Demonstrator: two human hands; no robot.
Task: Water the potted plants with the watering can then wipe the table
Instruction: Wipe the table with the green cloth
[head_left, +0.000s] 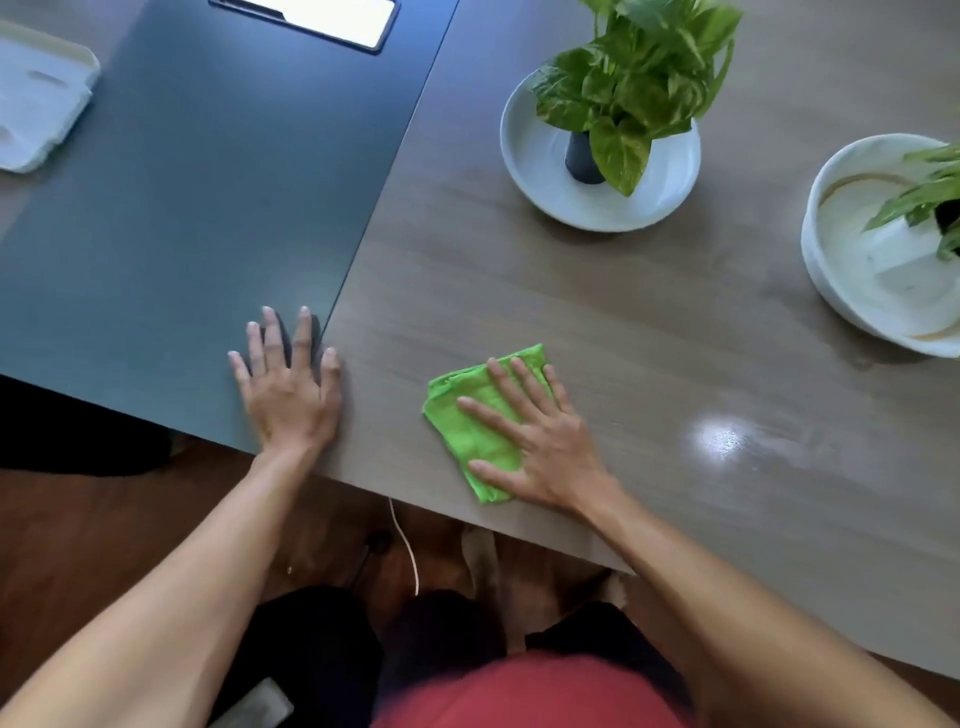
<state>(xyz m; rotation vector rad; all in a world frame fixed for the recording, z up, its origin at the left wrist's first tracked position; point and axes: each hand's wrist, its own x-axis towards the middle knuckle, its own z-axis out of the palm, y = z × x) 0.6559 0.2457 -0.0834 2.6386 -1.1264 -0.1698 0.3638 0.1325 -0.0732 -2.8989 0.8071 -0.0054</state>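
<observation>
- Green cloth: folded, lying flat on the wood table close to its near edge, roughly mid-frame.
- Right hand: palm down on the cloth, fingers spread and straight, pressing it to the table. Not gripping it. Covers the cloth's right half; left part and far corner stick out.
- Left hand: flat, fingers spread, holding nothing. It rests across the seam between the dark blue-grey mat and bare wood, at the near edge. Well apart from the cloth.
- Bright glare patch on the wood to the right of the cloth; can't tell if wet or just light.
- Potted plant: leafy green, dark pot standing in a shallow white dish, far side of the table beyond the cloth.
- Second plant: in a white bowl at the right edge, partly cut off.
- Phone: on the mat's far edge, screen lit white.
- Pale tray holding white folded material, far left.
- Watering can: not in view.
</observation>
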